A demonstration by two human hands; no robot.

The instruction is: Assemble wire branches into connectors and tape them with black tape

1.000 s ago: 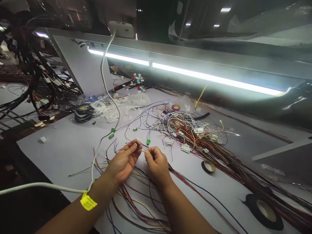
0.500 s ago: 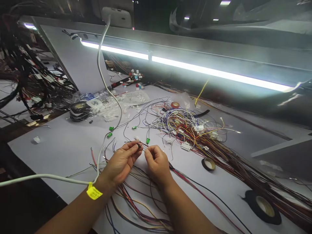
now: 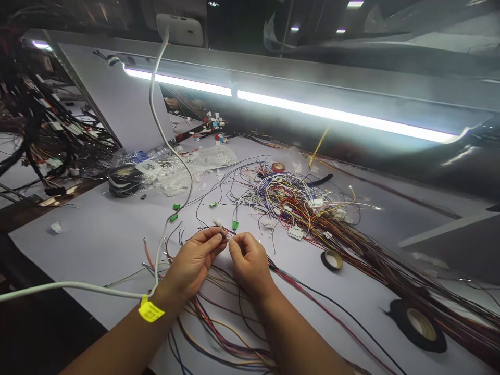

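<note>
My left hand [image 3: 198, 259] pinches a small black connector [image 3: 223, 235] between thumb and forefinger. Close against it on the right, my right hand [image 3: 249, 260] has thumb and forefinger pressed together on a thin wire whose end points at the connector; most of that wire is hidden by the fingers. Below and between both hands runs a loose bundle of coloured wires [image 3: 219, 325]. Just beyond the fingertips lie a white connector [image 3: 217, 223] and a green connector [image 3: 235, 225].
A tangled wire heap [image 3: 289, 195] with white connectors spreads at the back right. Black tape rolls [image 3: 417, 325] lie on the right. Plastic bags [image 3: 175, 169] sit at the back left. A white cable [image 3: 152, 99] with a yellow tag [image 3: 150, 309] hangs across my left forearm.
My right fingertips have come slightly closer to the black connector in my left hand, closing the gap between the hands. The whole view has shifted a little.
</note>
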